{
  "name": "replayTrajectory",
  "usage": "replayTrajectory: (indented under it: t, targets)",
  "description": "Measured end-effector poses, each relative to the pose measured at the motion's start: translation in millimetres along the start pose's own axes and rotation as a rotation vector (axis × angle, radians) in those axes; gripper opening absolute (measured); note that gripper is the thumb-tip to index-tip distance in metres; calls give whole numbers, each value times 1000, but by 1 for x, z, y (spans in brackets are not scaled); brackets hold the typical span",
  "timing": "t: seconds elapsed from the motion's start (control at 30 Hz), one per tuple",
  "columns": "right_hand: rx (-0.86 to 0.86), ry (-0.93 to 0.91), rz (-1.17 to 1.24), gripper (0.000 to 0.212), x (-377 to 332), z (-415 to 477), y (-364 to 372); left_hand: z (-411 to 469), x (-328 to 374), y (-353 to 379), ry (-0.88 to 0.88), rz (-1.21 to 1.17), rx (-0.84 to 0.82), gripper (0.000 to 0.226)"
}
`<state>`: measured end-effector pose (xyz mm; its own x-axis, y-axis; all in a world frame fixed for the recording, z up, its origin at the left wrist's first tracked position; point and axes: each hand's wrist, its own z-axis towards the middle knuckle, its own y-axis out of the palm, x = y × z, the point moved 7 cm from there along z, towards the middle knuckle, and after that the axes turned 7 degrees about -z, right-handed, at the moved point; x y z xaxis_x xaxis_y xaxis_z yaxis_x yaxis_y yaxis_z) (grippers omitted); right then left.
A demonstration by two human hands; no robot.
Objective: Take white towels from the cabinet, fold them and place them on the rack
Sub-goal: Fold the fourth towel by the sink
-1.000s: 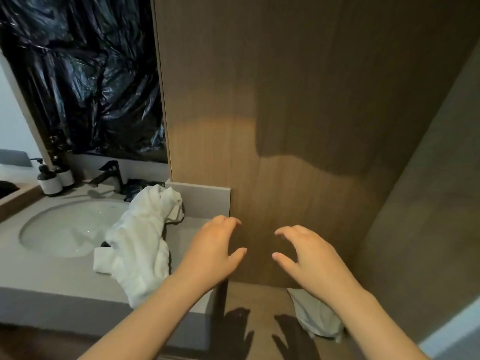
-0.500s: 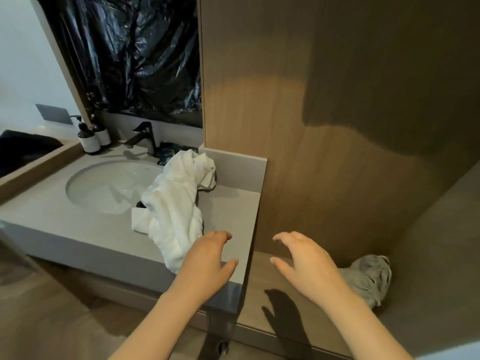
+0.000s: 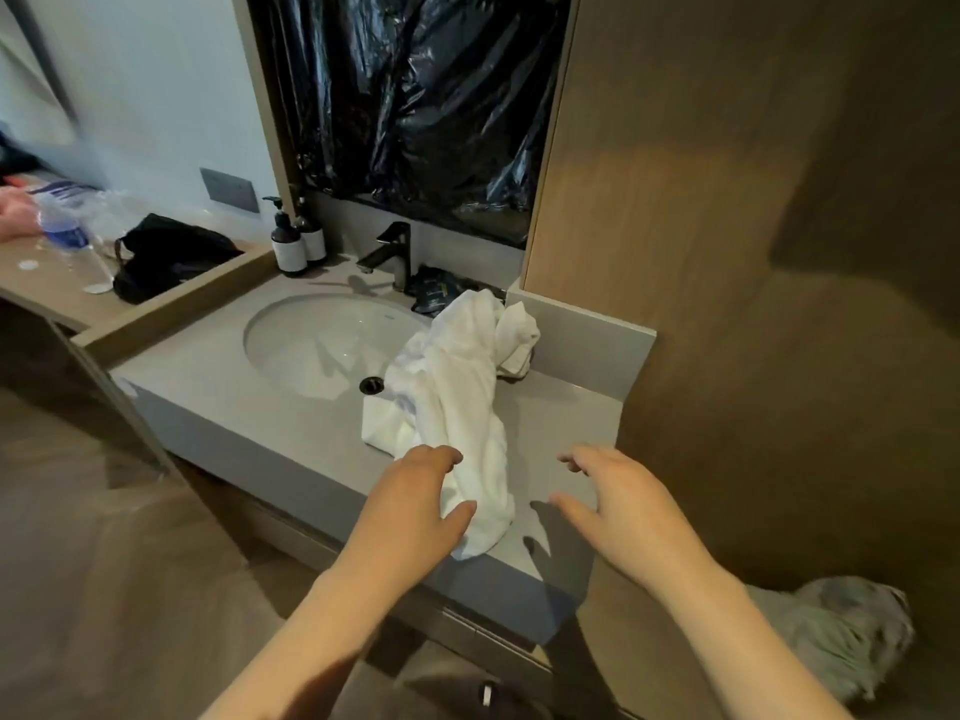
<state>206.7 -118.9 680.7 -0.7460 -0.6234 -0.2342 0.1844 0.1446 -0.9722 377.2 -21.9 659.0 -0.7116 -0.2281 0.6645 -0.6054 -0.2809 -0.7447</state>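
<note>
Both hands (left hand (image 3: 415, 506), right hand (image 3: 626, 504)) hover spread and empty near the white towel (image 3: 460, 387).

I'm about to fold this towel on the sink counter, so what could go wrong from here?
The white towel lies crumpled, partly over the sink basin rim, so lifting could drag it through the bowl. Its far end rests by a dark packet beside the faucet and might pull it along. Its near end reaches the front edge of the counter by your left hand; a loose one-handed pull could drop it.
</note>
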Motion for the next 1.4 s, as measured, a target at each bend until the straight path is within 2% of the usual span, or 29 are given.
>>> replayTrajectory:
  t: [0.33,0.6,0.87,1.13,1.4]
  targets:
    - [-64,-110,35,48,-32,81,20,33,-43,-31,-96,-15,132,44]
    - [-112,-102,47,47,-12,157,33,97,-58,-29,-215,-3,144,49]
    - [-139,-159,103,40,11,224,49,156,-50,-29,-207,41,190,48]
    - [-147,-41,204,39,46,251,67,195,-53,-20,-197,50,145,45]
    - [-104,132,189,41,61,249,76,233,-63,-1,-112,73,4,48]
